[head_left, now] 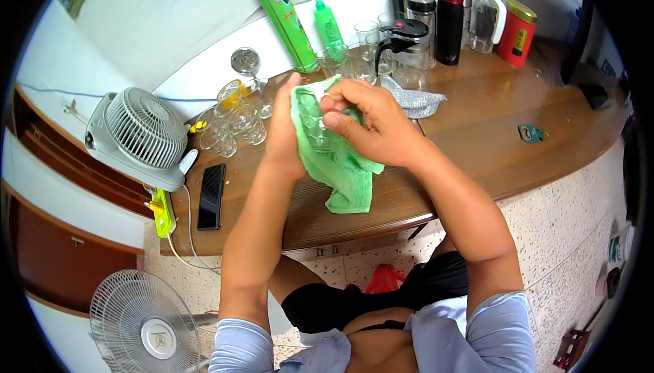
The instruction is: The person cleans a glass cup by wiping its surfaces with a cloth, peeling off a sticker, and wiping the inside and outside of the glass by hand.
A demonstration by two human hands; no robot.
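A clear drinking glass [315, 126] lies against a light green cloth [351, 185] between my two hands, above the table's front part. My left hand [283, 131] is wrapped round the cloth and the glass from the left side. On the other side, the curled fingers and thumb of my right hand [371, 117] close on the glass; their tips are partly hidden. The cloth's lower end hangs free below both hands. Several upturned glasses [235, 124] stand left of my left hand, and more glasses [335, 63] stand behind the cloth.
On the wooden table [490, 134] are a black phone [211, 197], a small fan [146, 128], a green spray can [283, 19], a pump bottle [328, 25], a glass teapot [411, 49], a black flask [449, 25], a red tin [518, 36] and crumpled foil [414, 100]. A floor fan [146, 329] stands lower left.
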